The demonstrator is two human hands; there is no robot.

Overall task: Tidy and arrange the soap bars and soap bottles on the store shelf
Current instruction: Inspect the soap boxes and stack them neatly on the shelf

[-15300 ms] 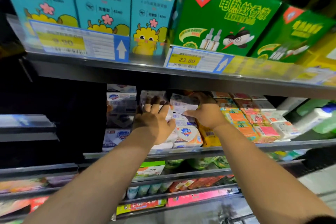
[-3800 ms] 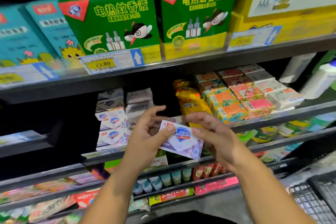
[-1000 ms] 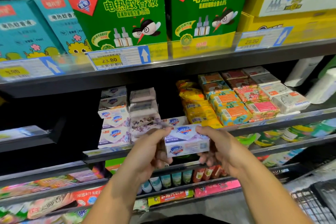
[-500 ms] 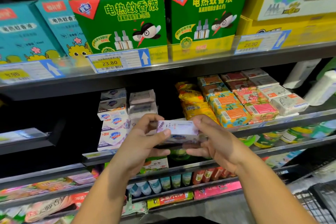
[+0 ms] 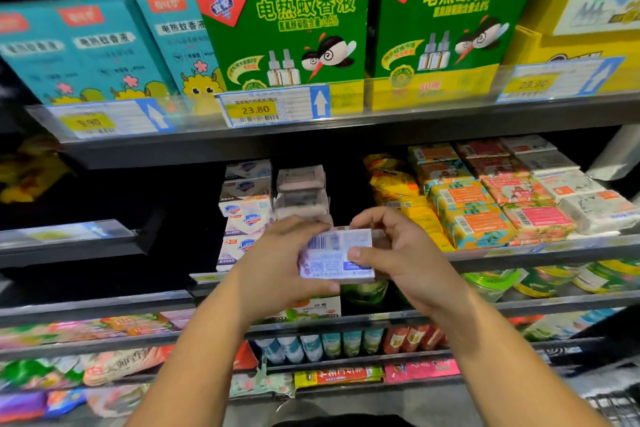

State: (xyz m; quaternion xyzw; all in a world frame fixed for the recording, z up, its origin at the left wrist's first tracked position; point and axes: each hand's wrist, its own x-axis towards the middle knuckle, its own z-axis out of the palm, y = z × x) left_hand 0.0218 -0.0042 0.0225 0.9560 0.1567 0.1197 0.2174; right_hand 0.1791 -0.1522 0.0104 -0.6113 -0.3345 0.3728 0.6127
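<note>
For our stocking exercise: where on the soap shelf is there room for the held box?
A dark gap opens between the pink-grey soap stack and the yellow packs. Its floor hides behind the held box. Right of those, soap bars sit packed tightly.

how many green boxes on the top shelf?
2. One green box stands above the 23.80 price tag; the second green box stands right of it, beside the yellow box. Others may be hidden behind them.

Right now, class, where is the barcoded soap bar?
Head view, centre: soap bar held between left hand and right hand, right of the white soap stack.
</note>
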